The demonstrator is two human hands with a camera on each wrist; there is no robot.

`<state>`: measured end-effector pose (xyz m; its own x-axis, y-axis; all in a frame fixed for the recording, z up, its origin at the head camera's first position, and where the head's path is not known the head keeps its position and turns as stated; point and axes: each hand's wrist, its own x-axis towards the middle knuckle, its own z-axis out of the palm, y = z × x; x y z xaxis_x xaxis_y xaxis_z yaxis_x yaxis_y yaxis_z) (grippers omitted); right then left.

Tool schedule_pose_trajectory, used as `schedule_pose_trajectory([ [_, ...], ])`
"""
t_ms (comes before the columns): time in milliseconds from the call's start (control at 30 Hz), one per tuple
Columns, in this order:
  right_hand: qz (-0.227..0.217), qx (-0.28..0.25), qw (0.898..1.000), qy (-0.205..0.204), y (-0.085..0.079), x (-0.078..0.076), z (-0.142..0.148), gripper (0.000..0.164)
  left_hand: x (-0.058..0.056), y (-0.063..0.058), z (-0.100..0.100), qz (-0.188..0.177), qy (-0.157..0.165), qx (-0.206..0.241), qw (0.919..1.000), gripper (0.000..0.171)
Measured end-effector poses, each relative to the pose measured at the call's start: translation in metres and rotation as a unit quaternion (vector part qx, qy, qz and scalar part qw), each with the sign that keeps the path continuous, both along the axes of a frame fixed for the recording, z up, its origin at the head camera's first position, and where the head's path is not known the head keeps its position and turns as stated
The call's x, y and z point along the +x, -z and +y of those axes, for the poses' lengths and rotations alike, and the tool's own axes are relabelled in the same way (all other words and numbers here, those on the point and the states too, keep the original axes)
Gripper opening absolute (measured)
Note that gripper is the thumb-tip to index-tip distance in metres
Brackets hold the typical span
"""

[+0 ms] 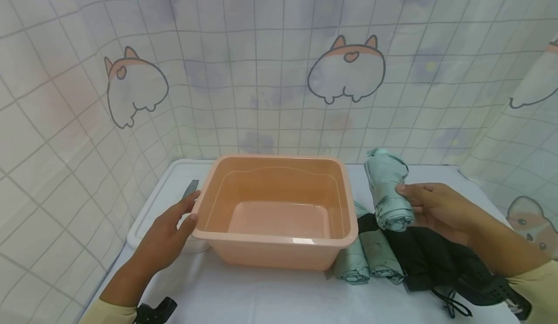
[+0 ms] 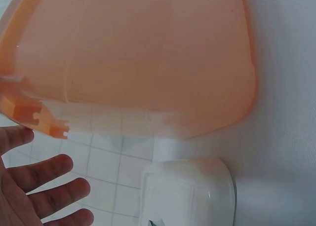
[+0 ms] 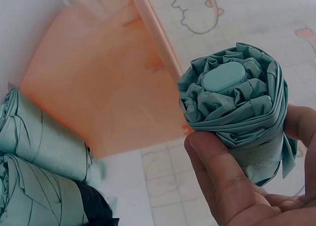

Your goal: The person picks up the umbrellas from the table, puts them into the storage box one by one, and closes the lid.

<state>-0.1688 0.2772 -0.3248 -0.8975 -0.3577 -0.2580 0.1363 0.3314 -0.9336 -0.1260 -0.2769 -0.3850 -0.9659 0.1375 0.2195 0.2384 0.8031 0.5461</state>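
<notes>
In the head view, my right hand (image 1: 440, 212) grips a rolled-up pale green folding umbrella (image 1: 388, 193), raised over the right end of the table. Its rounded green end (image 3: 224, 77) faces the right wrist camera, with thumb and fingers on both sides of the roll. A peach plastic basin (image 1: 279, 256) stands mid-table with nothing inside. My left hand (image 1: 163, 237) is at the basin's left rim, fingers extended and spread; the left wrist view has its fingertips (image 2: 61, 163) beside the rim's underside. Two more rolled green umbrellas (image 1: 352, 263) (image 1: 382, 256) lie against the basin's right side.
Black folded umbrellas (image 1: 425, 256) with a cord loop lie right of the green ones, under my right forearm. A white lidded container (image 1: 150, 205) stands behind my left hand, with a grey strip (image 1: 190, 188) on it. Gridded cloth with cartoon corgis (image 1: 346, 69) hangs around the table.
</notes>
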Motion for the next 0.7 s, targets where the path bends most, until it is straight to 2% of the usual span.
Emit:
schedule_pose_trajectory([
  [467, -0.006, -0.012, 1.000, 0.019, -0.003, 0.000, -0.014, 0.073, 0.001, -0.003, 0.001, -0.002, -0.001, -0.004, 1.0000, 0.058],
  [700, -0.009, -0.022, 1.000, 0.012, -0.004, 0.000, -0.018, 0.073, 0.001, -0.002, 0.000, -0.010, -0.006, -0.003, 0.9999, 0.057],
])
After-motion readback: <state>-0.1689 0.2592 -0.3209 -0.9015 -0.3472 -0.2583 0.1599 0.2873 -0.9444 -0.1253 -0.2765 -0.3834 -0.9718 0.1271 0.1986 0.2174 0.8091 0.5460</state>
